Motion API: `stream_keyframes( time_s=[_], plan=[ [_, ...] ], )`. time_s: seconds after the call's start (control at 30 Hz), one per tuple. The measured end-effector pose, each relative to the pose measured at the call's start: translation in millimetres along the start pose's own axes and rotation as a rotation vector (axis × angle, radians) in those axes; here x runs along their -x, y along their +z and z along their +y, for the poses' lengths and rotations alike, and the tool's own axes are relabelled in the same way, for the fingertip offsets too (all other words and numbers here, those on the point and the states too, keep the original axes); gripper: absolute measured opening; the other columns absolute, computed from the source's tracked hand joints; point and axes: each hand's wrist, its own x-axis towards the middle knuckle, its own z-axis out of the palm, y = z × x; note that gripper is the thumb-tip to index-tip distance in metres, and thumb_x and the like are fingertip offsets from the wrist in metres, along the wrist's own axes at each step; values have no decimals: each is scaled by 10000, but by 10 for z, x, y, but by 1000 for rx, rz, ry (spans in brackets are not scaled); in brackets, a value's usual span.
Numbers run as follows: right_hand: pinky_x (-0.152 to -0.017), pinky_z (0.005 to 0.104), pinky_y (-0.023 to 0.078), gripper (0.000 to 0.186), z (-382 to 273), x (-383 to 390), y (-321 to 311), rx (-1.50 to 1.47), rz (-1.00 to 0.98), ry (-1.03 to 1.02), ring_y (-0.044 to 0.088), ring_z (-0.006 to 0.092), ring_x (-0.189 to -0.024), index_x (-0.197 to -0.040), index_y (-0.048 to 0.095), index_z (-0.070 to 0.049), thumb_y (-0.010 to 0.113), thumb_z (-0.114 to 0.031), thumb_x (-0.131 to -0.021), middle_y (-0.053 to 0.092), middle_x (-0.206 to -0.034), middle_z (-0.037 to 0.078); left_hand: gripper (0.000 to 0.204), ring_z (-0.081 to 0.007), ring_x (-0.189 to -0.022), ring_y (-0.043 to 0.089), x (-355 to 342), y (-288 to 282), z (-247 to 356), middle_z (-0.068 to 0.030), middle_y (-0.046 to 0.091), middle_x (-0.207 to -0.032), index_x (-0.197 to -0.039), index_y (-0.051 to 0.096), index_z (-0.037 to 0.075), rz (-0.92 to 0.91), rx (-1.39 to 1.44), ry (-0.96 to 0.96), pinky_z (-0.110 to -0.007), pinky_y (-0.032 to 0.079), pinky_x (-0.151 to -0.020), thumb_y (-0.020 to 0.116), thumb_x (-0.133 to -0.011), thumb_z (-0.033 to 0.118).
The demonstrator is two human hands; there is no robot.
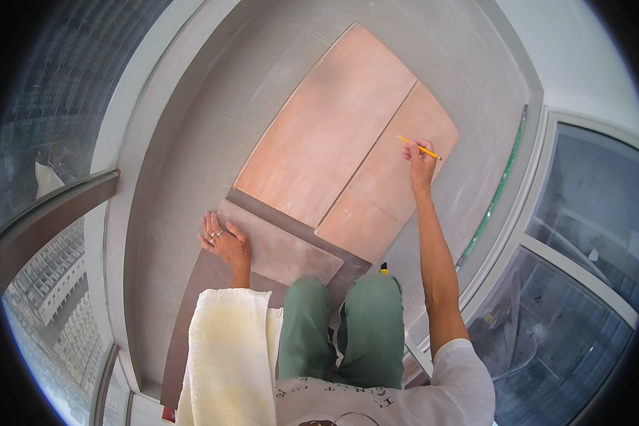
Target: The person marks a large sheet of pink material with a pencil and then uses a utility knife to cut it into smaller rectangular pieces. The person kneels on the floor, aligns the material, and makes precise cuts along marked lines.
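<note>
My right hand (420, 157) pinches a yellow pencil (427, 151) above the narrower of two peach-coloured boards (376, 206). The larger peach board (319, 128) lies to its left, with a thin dark gap between them. My left hand (227, 241) rests with fingers spread at the left corner of a smaller, duller brownish-pink panel (284, 248). That panel lies nearer to me, across a dark strip from the two boards. A ring shows on one left finger.
Beneath my knees (369, 305) is a brown surface. A cream towel (227, 355) hangs over my left arm. A long green strip (500, 188) lies along the right wall by a white-framed glass door (582, 206). Windows line the left. A small yellow-and-black object (384, 268) sits beside my knee.
</note>
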Motion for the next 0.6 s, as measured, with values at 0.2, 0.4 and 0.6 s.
stream_keyframes(
  time_s=[0.2,0.4,0.6],
  plan=[
    [-692,255,557,200,5,-305,-201,-159,223,46,643,112,-753,-1058,587,-9,637,-183,-975,660,-883,67,477,-263,-1432,369,187,-9,31,-109,462,-1500,-1418,446,26,-31,-82,-4,-497,160,-1194,415,-1001,256],
    [-678,254,551,198,284,-622,-458,8,338,-22,641,111,-743,-1073,600,-29,625,-203,-983,669,-882,56,473,-272,-1422,372,208,72,125,-116,452,-1494,-1405,448,27,-29,-83,41,-506,174,-1187,353,-1024,291],
    [-682,344,521,205,-53,-1046,-211,145,277,-103,668,206,-714,-980,628,-35,557,-223,-938,682,-760,77,497,-341,-1344,447,207,48,13,-159,493,-1452,-1422,437,10,2,-179,47,-484,267,-1151,367,-1015,287]
  ],
)
